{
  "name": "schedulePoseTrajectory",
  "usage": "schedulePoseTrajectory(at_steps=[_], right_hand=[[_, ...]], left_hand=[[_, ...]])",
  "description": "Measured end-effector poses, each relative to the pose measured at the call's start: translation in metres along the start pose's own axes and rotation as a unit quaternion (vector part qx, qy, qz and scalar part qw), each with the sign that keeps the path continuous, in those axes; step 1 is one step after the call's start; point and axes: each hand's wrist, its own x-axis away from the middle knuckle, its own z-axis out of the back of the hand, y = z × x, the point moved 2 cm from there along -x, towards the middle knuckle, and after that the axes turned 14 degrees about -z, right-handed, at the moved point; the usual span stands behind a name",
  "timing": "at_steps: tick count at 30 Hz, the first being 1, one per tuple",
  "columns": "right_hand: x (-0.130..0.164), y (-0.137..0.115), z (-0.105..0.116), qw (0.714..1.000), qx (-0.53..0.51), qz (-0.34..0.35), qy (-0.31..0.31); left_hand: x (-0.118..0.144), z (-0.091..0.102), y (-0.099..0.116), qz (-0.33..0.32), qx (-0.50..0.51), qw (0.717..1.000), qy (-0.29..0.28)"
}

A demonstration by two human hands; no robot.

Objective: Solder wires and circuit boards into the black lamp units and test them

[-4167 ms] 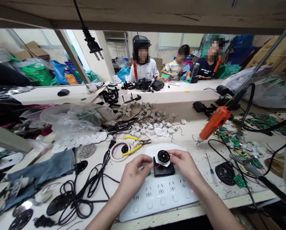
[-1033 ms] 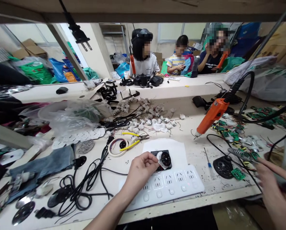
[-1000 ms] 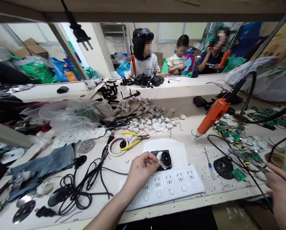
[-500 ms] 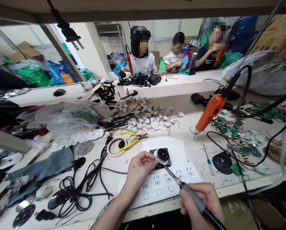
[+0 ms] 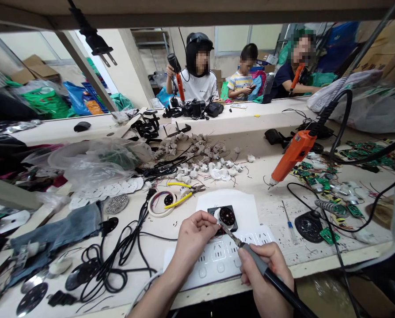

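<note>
On the table [image 5: 277, 207], just behind a white power strip [image 5: 217, 258], a small black part [image 5: 226, 216] is pinched by the left hand [image 5: 192, 234]; the right hand [image 5: 263, 276] is closed round a soldering iron [image 5: 250, 258], tip touching it. Fingertips so close could be burnt.

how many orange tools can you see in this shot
3: an orange power screwdriver hanging over the bench at right, one by the person in the white shirt, one by the person at far right. Clutter may hide others.

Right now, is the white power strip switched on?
Cannot tell: the power strip lies under both hands, and no lit indicator shows.
</note>
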Motion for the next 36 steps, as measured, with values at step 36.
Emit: schedulePoseTrajectory(at_steps=[36], right_hand=[[0.0001,-0.0009,0.0054,0.993,0.073,0.089,0.005]], left_hand=[[-0.0013,0.0013,-0.0028,-0.002,-0.013,1.0,-0.021]])
